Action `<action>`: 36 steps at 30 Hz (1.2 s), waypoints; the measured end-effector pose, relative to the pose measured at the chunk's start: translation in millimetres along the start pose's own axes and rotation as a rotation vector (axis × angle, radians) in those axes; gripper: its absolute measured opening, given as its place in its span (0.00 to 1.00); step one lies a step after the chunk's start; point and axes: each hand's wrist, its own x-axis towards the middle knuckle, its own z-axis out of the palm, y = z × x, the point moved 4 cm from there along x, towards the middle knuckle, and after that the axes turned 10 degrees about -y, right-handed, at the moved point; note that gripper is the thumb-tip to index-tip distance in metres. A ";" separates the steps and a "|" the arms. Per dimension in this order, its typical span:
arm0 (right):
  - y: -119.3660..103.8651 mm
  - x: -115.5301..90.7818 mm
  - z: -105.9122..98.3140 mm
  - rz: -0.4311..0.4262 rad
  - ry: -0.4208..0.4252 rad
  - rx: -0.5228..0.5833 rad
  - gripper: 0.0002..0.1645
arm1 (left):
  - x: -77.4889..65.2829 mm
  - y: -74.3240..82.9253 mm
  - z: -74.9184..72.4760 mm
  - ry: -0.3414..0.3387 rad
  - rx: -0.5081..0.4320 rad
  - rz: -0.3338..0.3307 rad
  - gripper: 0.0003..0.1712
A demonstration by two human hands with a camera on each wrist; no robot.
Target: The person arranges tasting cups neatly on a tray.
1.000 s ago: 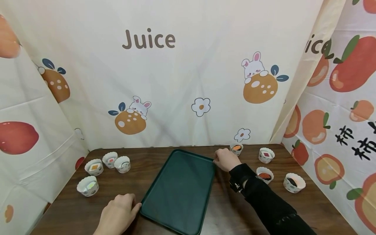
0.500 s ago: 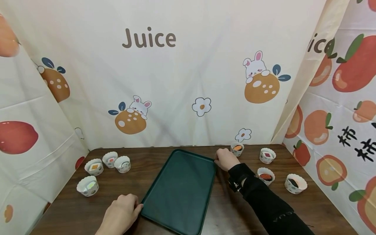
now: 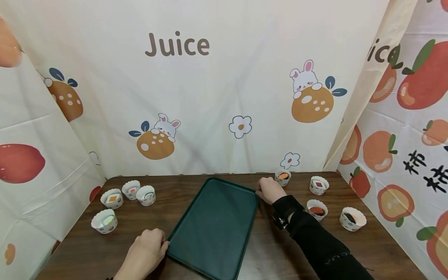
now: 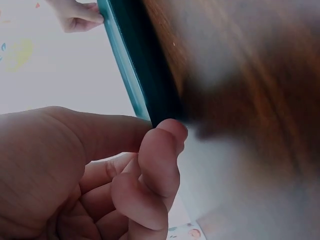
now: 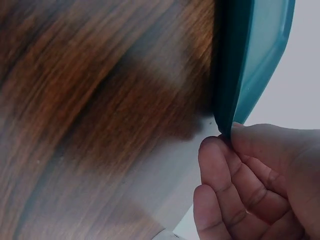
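A dark green rectangular tray [image 3: 213,229] lies at a slant in the middle of the wooden table. My left hand [image 3: 146,251] pinches its near-left corner; in the left wrist view the thumb and curled index finger [image 4: 159,162] meet at the tray's edge [image 4: 150,75]. At the far-right corner my right hand [image 3: 271,190] pinches the rim. The right wrist view has its thumb [image 5: 270,145] against the tray wall [image 5: 240,70] with the fingers curled beneath.
Several scalloped paper cups with small sushi-like pieces stand on both sides: a left group near this cup [image 3: 112,199], and a right group including one with an orange piece [image 3: 316,210], partly behind the right sleeve [image 3: 315,241]. A printed cloth [image 3: 210,85] hangs behind the table [image 3: 87,256].
Hardly anything differs. The head view has shifted slightly, and both hands keep their hold on the tray's corners.
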 end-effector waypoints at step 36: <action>3.6 -107.1 10.2 -0.020 -0.101 0.112 0.32 | 86.3 13.9 -36.2 0.228 0.304 0.274 0.12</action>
